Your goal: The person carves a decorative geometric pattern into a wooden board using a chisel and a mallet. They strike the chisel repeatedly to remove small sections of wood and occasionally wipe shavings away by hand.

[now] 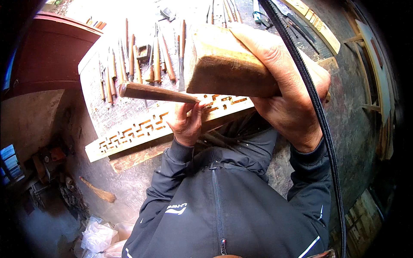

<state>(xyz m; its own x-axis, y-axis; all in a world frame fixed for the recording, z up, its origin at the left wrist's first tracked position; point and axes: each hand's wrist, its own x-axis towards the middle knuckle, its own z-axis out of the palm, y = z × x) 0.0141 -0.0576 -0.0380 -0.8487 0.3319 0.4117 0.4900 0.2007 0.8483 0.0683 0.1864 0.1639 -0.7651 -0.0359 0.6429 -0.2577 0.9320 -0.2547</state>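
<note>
My left hand (187,122) is closed around a chisel (157,93) near its lower end. Its brown wooden handle slants up and leftward; the blade is hidden. Under that hand lies a long pale board (137,134) pierced with an angular fretwork pattern. High on the right, close to the camera, my right hand (290,81) grips a thick wooden mallet (234,69). The block hangs above the board and beside the chisel's handle, and it hides part of the bench behind. Whether the mallet has a handle cannot be seen.
Several wooden-handled chisels (166,58) lie in rows across the workbench (97,69). A small dark square box (143,52) sits among them. More tools and a wooden strip (316,26) are at the far right. A black cable (317,101) crosses the view. A brush (98,190) lies on the floor.
</note>
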